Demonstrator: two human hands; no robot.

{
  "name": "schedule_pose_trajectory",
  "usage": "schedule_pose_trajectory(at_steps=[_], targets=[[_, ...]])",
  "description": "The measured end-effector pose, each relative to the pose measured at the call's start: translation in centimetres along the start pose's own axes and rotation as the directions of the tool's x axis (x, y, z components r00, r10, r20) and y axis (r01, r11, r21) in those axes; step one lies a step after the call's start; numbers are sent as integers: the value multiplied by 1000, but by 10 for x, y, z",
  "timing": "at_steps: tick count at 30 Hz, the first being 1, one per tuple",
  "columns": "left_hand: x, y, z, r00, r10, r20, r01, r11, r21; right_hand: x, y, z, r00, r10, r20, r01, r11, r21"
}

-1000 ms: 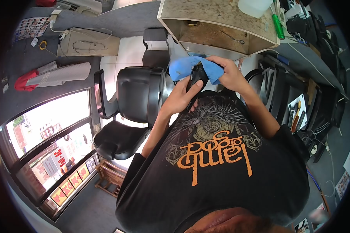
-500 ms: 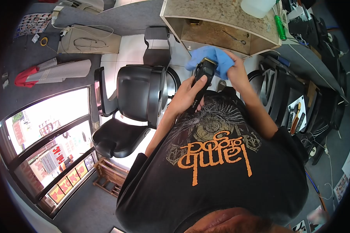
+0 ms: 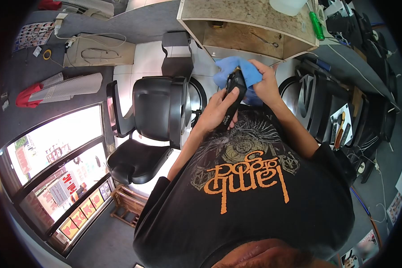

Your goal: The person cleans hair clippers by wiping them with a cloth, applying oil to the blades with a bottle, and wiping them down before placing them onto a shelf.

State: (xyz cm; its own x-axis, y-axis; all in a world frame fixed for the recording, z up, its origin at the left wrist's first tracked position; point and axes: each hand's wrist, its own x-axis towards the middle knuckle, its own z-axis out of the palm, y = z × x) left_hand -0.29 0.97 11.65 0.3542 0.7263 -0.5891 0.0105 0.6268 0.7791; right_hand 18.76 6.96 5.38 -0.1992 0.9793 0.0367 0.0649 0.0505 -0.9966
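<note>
My left hand is closed around a black hair clipper, thumb along its body. The clipper tilts with its blade end up and away from me, in front of my chest. A blue cloth is pinched in my right hand, fingers bent over its edge. The cloth lies against and partly behind the clipper's blade end, which it partly covers. Part of the cloth hangs below my right hand, behind the clipper.
A black barber chair stands to the left. Ahead is a wooden cabinet with scissors on its open shelf and a green-handled tool at its right end. A tray with combs or brushes sits at the right.
My right hand has shifted slightly left and in toward the clipper, and the cloth now covers more of its blade end. The clipper has turned slightly more upright.
</note>
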Motion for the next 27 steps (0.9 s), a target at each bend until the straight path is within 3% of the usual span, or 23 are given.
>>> schedule_pose_trajectory(at_steps=[2,4,5,11,14,17,20,23,27], targets=[[-1,1,1,1000,7,4,-7,999,-51,1,1,-3,989,139,-42,-126,966,225],[-1,0,1,999,32,40,-27,993,-118,5,-7,-14,955,297,-29,-246,839,485],[-1,-1,1,999,25,20,-23,993,-115,2,-10,-15,950,310,-33,-248,815,524],[3,-6,-5,1000,-7,-22,5,995,-98,-6,-3,-2,977,186,108,-199,971,131],[5,-7,-4,999,2,-44,-6,997,-83,-4,2,4,995,94,24,-93,995,-39],[8,-11,1,998,25,-56,-31,993,-114,-1,-1,9,993,-62,-101,21,930,-367],[7,-14,1,997,54,-63,-63,986,-156,9,30,4,923,131,-361,-76,984,162],[1,-12,-1,996,80,-37,-86,970,-229,18,36,-29,904,376,-203,-165,746,646],[-3,-14,-8,995,99,6,-93,947,-307,12,40,-45,901,429,-65,-256,647,718]])
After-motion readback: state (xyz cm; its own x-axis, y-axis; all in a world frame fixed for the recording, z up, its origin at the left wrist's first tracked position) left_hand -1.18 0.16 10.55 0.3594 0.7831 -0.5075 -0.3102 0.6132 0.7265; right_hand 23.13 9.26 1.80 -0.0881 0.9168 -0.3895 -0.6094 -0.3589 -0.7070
